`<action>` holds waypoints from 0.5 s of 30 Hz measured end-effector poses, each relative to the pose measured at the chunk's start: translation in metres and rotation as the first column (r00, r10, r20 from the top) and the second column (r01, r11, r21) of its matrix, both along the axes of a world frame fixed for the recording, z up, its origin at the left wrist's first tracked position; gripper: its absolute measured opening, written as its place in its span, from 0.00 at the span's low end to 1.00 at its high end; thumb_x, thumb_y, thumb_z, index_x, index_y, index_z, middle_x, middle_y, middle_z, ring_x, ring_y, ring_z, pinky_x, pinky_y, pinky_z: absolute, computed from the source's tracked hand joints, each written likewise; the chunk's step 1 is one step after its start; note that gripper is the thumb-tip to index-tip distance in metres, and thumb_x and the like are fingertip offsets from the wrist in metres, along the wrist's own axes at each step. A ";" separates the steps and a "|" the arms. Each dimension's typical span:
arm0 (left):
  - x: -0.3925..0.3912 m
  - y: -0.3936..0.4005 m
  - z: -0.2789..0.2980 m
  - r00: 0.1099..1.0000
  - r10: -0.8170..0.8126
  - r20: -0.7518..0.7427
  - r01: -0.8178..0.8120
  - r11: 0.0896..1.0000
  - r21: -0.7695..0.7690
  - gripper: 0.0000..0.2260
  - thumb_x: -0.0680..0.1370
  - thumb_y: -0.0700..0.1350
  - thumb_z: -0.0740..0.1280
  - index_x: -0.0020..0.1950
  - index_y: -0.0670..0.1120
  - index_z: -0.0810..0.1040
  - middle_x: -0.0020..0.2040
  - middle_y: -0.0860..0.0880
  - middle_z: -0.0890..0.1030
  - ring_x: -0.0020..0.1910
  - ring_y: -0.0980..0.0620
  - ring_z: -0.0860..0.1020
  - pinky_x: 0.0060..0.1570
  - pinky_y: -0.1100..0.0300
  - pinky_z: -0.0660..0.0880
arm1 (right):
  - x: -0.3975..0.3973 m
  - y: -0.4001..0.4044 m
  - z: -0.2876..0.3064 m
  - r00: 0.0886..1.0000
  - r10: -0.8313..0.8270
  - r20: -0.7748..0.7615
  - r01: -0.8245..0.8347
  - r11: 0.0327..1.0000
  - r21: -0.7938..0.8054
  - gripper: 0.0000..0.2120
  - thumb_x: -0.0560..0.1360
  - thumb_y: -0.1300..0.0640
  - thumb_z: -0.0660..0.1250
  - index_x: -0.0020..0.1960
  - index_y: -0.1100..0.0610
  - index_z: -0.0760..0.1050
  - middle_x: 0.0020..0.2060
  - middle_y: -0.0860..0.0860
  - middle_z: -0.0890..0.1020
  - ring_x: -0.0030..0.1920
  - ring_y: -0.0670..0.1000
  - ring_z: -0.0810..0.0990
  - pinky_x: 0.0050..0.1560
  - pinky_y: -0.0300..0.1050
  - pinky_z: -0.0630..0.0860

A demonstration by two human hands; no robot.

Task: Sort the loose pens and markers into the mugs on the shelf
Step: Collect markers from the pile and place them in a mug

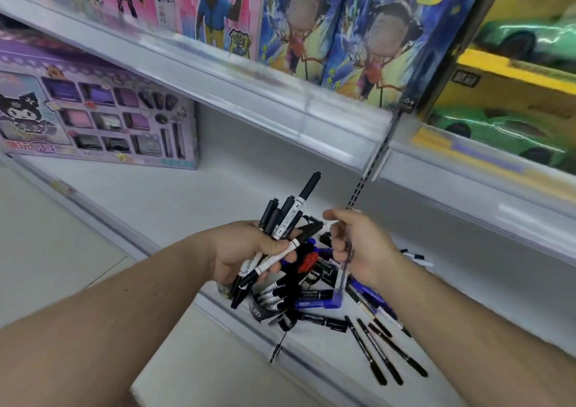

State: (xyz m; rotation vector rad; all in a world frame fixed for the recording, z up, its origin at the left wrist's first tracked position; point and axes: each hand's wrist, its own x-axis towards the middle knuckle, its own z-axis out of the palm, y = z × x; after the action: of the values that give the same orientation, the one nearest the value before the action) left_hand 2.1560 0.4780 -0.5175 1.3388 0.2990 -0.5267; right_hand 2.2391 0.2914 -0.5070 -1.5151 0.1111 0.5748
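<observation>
My left hand (249, 250) grips a bundle of black-and-white markers (290, 216), their caps fanning up and to the right. My right hand (358, 244) holds a clear pen with a blue end (341, 282), pointing down. Below both hands a pile of loose pens and markers (305, 294) lies on the white shelf (218, 194), among them blue, red and black ones. A black mug (260, 311) holding several markers stands partly hidden under my left hand. Three thin black pens (383, 350) lie side by side near the shelf's front edge.
A purple boxed toy set (93, 113) stands at the back left of the shelf. The shelf above (249, 88) carries pink and blue toy boxes and boxed toy cars (514, 101). One black pen (277, 347) overhangs the front edge.
</observation>
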 end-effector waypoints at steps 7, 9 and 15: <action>-0.007 -0.061 0.018 0.992 -0.126 0.016 0.124 0.989 0.085 0.09 0.80 0.40 0.65 0.45 0.39 0.81 0.29 0.49 0.80 0.26 0.55 0.75 0.25 0.63 0.72 | -0.045 -0.069 0.033 0.988 -0.082 -0.131 0.107 0.974 0.198 0.12 0.78 0.50 0.57 0.46 0.58 0.72 0.32 0.53 0.68 0.28 0.51 0.67 0.30 0.43 0.60; -0.009 -0.081 0.018 0.987 -0.161 0.025 0.157 0.982 0.100 0.09 0.80 0.40 0.66 0.43 0.40 0.83 0.32 0.48 0.81 0.27 0.55 0.76 0.26 0.63 0.72 | -0.056 -0.085 0.037 0.977 -0.155 -0.147 0.188 0.951 0.244 0.09 0.78 0.54 0.55 0.43 0.57 0.69 0.32 0.53 0.67 0.29 0.51 0.66 0.31 0.44 0.63; -0.009 -0.132 0.012 0.983 -0.177 0.058 0.166 0.973 0.161 0.07 0.80 0.41 0.67 0.47 0.40 0.83 0.41 0.45 0.84 0.28 0.55 0.77 0.27 0.63 0.72 | -0.075 -0.141 0.034 0.956 -0.285 0.067 0.290 0.954 -0.077 0.09 0.80 0.56 0.63 0.57 0.60 0.73 0.38 0.52 0.72 0.40 0.52 0.73 0.45 0.50 0.71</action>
State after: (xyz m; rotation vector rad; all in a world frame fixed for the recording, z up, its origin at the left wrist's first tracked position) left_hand 2.1465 0.3458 -0.5054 1.5412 0.1686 -0.6076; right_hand 2.1641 0.1500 -0.4730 -1.5624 0.3123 0.2968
